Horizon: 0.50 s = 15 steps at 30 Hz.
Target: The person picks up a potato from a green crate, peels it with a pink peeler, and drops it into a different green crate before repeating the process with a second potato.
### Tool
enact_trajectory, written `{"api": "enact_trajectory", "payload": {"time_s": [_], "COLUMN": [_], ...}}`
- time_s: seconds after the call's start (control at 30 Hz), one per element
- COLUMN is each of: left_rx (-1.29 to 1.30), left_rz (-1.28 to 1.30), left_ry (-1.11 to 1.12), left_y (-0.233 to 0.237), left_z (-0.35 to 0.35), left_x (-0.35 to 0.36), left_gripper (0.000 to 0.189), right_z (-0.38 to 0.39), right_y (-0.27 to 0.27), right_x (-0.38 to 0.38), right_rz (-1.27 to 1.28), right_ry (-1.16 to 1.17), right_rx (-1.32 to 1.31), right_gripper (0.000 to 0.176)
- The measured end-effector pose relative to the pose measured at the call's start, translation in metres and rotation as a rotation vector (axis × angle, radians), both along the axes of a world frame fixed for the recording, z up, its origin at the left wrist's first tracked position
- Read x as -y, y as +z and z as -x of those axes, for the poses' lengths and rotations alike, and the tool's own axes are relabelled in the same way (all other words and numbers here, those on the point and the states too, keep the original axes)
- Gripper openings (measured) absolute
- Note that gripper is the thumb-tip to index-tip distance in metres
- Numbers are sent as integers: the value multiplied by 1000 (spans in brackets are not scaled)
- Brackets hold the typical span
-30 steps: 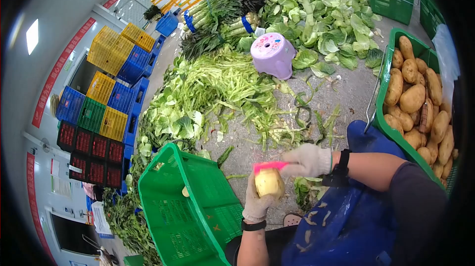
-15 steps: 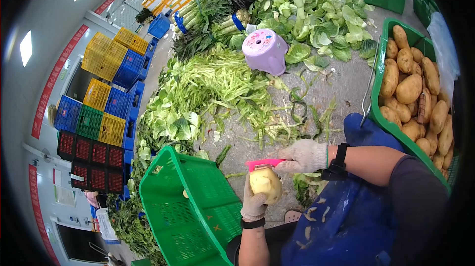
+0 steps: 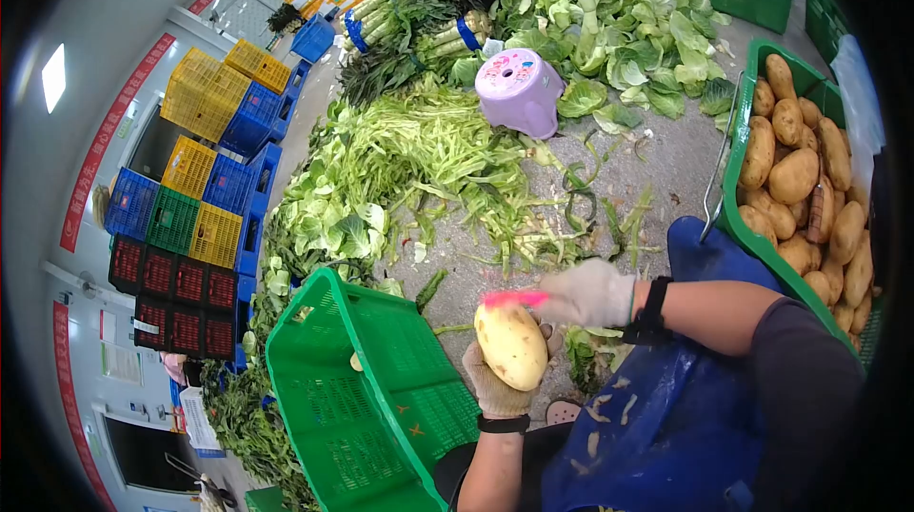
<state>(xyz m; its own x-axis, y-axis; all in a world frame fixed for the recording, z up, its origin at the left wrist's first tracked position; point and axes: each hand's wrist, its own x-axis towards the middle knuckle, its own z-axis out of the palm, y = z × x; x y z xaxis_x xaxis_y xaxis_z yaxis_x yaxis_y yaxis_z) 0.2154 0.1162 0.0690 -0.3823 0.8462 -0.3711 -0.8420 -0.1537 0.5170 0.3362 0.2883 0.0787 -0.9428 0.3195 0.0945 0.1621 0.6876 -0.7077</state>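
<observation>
My left hand (image 3: 497, 388), in a pale knit glove, is wrapped round the lower side of a potato (image 3: 512, 348). The potato is mostly pale yellow and peeled, with its long side facing me. My right hand (image 3: 590, 293), gloved too and a little blurred by motion, grips a pink peeler (image 3: 516, 299). The peeler's head lies at the potato's upper end. Bits of peel (image 3: 597, 409) cling to the blue apron (image 3: 657, 417) below my hands.
A green crate (image 3: 381, 369) stands tilted at my left, with a pale piece inside. To the right, another green crate (image 3: 738, 165) is full of unpeeled potatoes (image 3: 793, 177). Ahead lie heaps of leaves and trimmings (image 3: 428, 150) and a purple stool (image 3: 519, 98). Stacked crates (image 3: 195, 188) line the left wall.
The potato has turned in my left hand, now showing its long side instead of its end. My right hand and the peeler have shifted slightly; the view has moved a little.
</observation>
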Motion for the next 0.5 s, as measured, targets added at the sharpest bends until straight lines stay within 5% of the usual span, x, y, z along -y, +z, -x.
{"api": "enact_trajectory", "payload": {"time_s": [0.1, 0.17, 0.27, 0.37, 0.43, 0.5], "left_rx": [-22, -19, -32, -4, 11, -16], "left_rz": [30, 21, 4, -7, -23, -64], "left_ry": [102, 16, -22, -4, -37, -54], "left_y": [17, 11, 16, 6, -1, 0], "left_z": [-16, -16, -13, -10, -6, -2], "left_x": [-4, 1, -2, 3, 7, 5], "left_gripper": [68, 69, 71, 71, 71, 70], "right_z": [-1, 7, 9, -3, 6, 1], "right_y": [-1, 3, -6, -3, -15, -2], "right_x": [10, -11, -11, 3, -10, -9], "right_rz": [8, 6, -11, 28, 23, 83], "right_ry": [58, -97, -149, 135, -120, -134], "right_rx": [17, 296, 212, -71, 134, 116], "right_gripper": [40, 40, 41, 41, 39, 39]}}
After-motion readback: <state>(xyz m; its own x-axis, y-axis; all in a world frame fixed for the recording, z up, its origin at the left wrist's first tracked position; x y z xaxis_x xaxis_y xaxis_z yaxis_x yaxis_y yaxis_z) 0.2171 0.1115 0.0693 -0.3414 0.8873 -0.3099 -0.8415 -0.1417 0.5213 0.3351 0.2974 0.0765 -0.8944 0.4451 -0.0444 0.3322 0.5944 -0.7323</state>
